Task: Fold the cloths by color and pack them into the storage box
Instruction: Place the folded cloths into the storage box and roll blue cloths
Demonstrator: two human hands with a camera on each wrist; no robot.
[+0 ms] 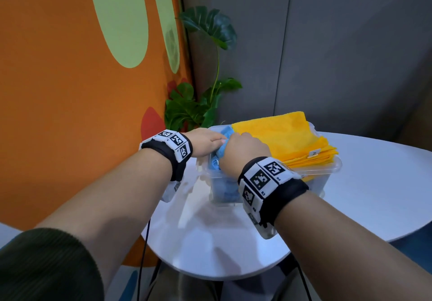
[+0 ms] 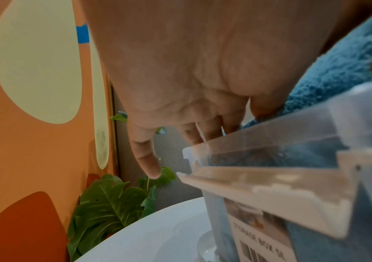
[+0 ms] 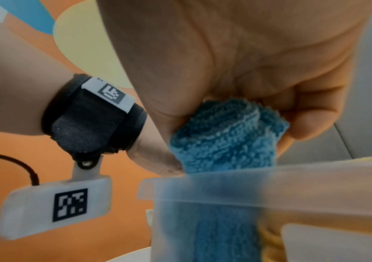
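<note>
A clear plastic storage box [image 1: 327, 168] stands on a white round table [image 1: 210, 242]. Folded yellow cloths [image 1: 280, 134] lie stacked across its right part, above the rim. A folded blue cloth [image 1: 225, 133] stands in the box's left end. My right hand [image 1: 245, 146] grips the top of the blue cloth [image 3: 225, 138], fingers curled round it just above the box rim [image 3: 203, 187]. My left hand [image 1: 205, 140] holds the same cloth from the left: its thumb lies on the blue cloth [image 2: 337, 70], three fingers reach inside the box [image 2: 270, 177], and the little finger stays outside.
An orange wall [image 1: 70, 90] with pale green shapes runs close along the left. A leafy plant [image 1: 187, 109] stands behind the box in the corner. Grey panels close off the back. The table's near and right parts show bare white surface.
</note>
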